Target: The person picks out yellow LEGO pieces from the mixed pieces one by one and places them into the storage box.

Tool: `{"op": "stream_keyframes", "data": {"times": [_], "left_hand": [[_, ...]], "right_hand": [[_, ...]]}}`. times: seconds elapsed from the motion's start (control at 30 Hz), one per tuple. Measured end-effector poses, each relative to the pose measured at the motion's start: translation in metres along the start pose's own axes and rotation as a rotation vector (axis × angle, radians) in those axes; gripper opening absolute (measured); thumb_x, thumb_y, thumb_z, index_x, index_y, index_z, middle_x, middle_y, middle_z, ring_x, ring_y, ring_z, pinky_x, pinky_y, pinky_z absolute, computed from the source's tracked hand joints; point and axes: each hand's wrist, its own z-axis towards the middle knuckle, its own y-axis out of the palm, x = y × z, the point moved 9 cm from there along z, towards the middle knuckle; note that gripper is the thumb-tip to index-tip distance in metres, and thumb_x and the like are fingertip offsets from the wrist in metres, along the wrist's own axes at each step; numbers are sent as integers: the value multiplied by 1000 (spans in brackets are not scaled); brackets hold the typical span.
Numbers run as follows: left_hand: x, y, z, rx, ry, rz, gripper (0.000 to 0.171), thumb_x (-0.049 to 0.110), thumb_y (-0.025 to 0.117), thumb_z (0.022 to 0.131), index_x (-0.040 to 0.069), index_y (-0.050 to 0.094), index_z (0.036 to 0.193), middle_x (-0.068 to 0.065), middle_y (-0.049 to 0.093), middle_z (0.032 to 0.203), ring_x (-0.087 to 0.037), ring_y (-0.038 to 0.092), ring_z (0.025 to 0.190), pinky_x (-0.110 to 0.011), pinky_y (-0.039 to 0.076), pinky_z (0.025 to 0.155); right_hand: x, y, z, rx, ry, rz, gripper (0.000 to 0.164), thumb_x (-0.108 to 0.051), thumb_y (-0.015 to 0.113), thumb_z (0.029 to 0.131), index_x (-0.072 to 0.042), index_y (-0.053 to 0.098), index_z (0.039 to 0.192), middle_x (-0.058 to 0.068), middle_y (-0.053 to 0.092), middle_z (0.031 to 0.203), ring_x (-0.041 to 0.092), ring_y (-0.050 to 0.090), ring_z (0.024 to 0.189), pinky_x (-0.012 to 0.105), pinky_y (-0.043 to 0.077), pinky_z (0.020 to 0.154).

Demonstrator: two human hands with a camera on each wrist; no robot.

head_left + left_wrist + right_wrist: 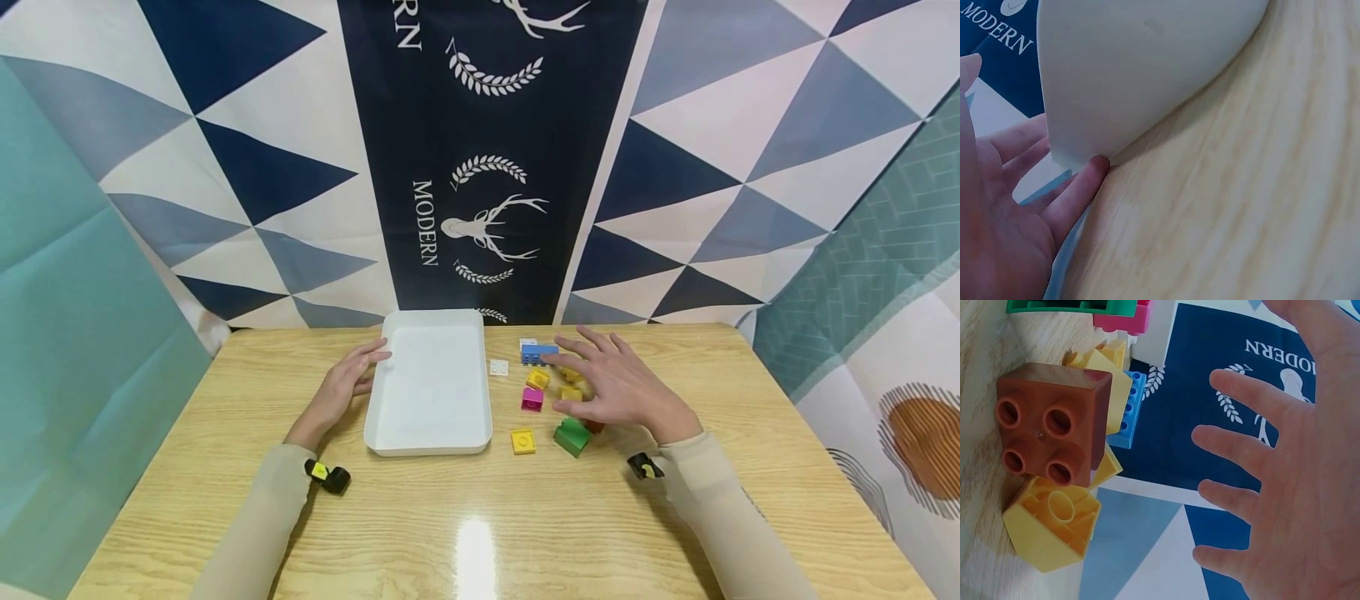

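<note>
Smooth plastic tray [431, 392], satiny plastic brown brick [1039, 434], glossy wood-grained table [397, 517], matt cloth-like backdrop [495, 125]

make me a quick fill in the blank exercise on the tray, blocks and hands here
The white rectangular plastic tray is touched by the person's ____ hand.
The square-topped brown plastic block in the right wrist view shows ____ round studs.
In the head view, the long blue plastic block lies to the ____ of the tray.
Missing words: left; four; right.
</note>
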Motion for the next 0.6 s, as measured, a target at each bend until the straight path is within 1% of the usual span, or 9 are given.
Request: {"op": "stream_keyframes", "data": {"times": [0.07,0.13,0.2,0.27,0.33,0.4,0.5,0.6], "left_hand": [[-2,0,0,4,-15,11,56,27,32,124,-9,59,156,-23,35,183,-56,52,157,-46,64,116],[-3,-1,0,9,-32,9,56,29,33,124,-9,60,156,-21,35,184,-56,53,156,-58,61,118],[-5,-2,0,11,-43,-3,57,29,34,124,-9,60,155,-21,34,185,-56,54,156,-63,59,119],[-6,-2,0,14,-49,-14,57,30,35,123,-9,60,156,-20,34,185,-55,53,156,-62,59,119],[-7,-3,0,14,-54,-22,57,31,36,123,-8,60,157,-19,34,185,-53,53,157,-52,62,119],[-7,-3,0,16,-56,-33,55,30,38,122,-7,60,157,-19,34,185,-50,53,157,-37,63,115],[-8,-2,1,12,-48,-56,49,22,46,120,-9,61,156,-20,34,185,-49,52,157,-16,59,107],[-7,-1,1,8,-21,-75,44,10,53,116,-11,61,154,-24,34,184,-50,43,163,-7,55,104]], "right_hand": [[0,0,0,0,0,1,77,-67,68,96,-31,61,163,12,52,177,53,35,169,88,26,132],[0,0,0,0,1,2,77,-67,68,96,-31,61,163,12,52,177,53,35,169,88,26,132],[0,0,0,0,2,1,77,-67,68,96,-30,61,164,13,52,177,53,35,169,88,26,132],[0,0,0,0,3,1,77,-67,68,96,-31,61,164,12,52,177,53,35,169,88,26,132],[0,0,0,1,3,3,77,-67,68,96,-31,61,164,12,52,177,53,36,169,88,26,132],[0,0,0,1,3,4,77,-67,68,96,-31,60,164,12,52,177,53,35,169,88,26,132],[0,0,0,0,3,4,76,-67,68,97,-32,60,164,12,52,177,52,35,169,88,26,132],[1,1,0,-2,3,4,77,-67,68,97,-31,60,164,12,52,177,52,35,169,88,26,132]]}}
